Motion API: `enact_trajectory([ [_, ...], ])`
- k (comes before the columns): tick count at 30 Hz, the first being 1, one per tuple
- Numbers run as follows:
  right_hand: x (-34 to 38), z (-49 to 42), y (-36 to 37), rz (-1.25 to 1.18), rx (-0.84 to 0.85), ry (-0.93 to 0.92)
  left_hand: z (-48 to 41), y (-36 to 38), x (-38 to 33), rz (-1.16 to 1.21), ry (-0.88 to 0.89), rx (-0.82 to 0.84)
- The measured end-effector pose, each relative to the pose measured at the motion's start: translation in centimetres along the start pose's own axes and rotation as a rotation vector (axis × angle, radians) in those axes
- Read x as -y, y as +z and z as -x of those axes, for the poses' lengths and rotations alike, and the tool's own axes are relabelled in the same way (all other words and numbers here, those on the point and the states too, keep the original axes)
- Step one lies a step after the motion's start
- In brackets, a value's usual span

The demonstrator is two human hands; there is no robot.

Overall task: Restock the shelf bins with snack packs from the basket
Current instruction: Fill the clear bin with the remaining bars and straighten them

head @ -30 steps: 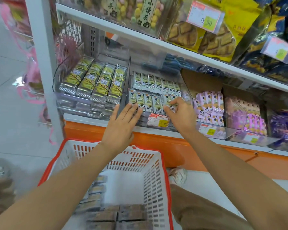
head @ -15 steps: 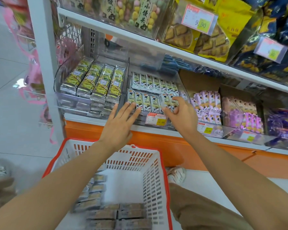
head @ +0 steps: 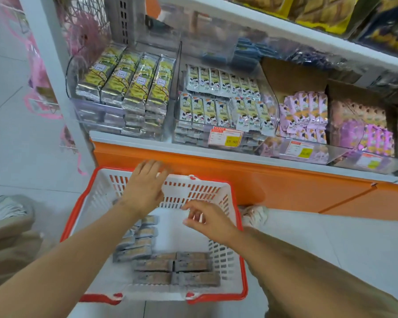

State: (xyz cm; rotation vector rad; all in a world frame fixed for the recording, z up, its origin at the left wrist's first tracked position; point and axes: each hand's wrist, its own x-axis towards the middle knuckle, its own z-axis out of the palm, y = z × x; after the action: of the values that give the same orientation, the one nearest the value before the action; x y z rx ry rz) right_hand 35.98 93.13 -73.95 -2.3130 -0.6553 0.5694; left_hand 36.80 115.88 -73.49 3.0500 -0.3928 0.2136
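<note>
Basket [head: 216,187]: white slotted plastic with a red rim, standing upright on the floor, top open. Snack packs [head: 172,267] inside the basket: grey-brown oblong wrappers, lying flat in rows along its near wall and left side.

Left bin [head: 97,115]: clear plastic, on the shelf above and beyond the basket's left corner, holding four stacked columns of long yellow-and-silver packs [head: 133,83].

Middle bin [head: 189,136]: clear, directly above and beyond the basket, holding small white-and-green packs [head: 216,111] overlapped in two rows.
</note>
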Motion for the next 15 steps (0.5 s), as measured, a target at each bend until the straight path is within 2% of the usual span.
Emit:
enact_trajectory([
  [2,-1.7,-0.1,2.4,0.006,0.128,0.066,0.3,1.2,1.0,-0.016,-0.061,0.129],
  [5,-3.7,-0.3,5.2,0.051,0.315,0.13,0.2,2.8,2.3,-0.066,-0.121,0.23],
  [11,-7.3,-0.3,9.3,0.123,0.539,0.295,-0.4,6.2,3.5,-0.124,-0.139,0.31],
  [15,-9.1,0.5,10.4,0.2,0.634,0.218,-0.4,7.5,3.6,-0.104,-0.139,0.282],
])
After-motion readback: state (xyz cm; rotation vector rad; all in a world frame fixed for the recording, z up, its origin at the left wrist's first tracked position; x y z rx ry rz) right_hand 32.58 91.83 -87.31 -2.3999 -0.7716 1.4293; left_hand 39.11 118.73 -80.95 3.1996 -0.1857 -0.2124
